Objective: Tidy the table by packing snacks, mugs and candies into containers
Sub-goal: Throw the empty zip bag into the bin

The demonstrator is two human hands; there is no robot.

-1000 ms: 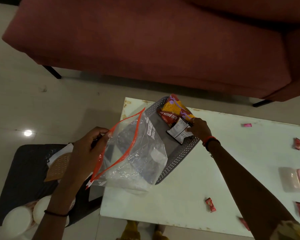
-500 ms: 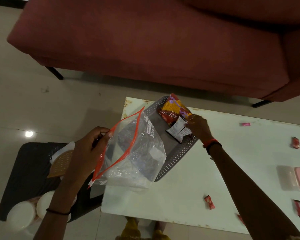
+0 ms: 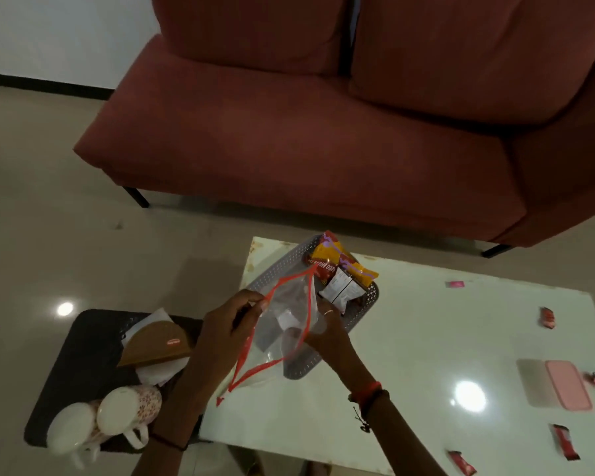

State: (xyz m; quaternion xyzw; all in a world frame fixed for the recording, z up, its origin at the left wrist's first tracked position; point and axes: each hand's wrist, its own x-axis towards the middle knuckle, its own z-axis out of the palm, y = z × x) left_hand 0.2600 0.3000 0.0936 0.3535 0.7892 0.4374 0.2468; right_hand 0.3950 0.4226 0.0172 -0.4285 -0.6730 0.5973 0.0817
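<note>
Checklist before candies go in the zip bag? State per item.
1. Zip bag mouth open: ok, orange rim spread.
2. Left hand pinches near rim: ok.
3. Right hand grip on far rim: cannot tell, plastic covers its fingers.
4. Snack packets in grey basket: ok.
5. Mugs on dark tray: ok.
6. Candies packed: not ok, several loose on table.

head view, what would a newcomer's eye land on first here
The clear zip bag with its orange-red rim stands out most, held open at the left end of the table by the left hand and right hand. Just beyond it, bright yellow and red snack packets lie in a grey basket. A big red sofa fills the top of the view.
</note>
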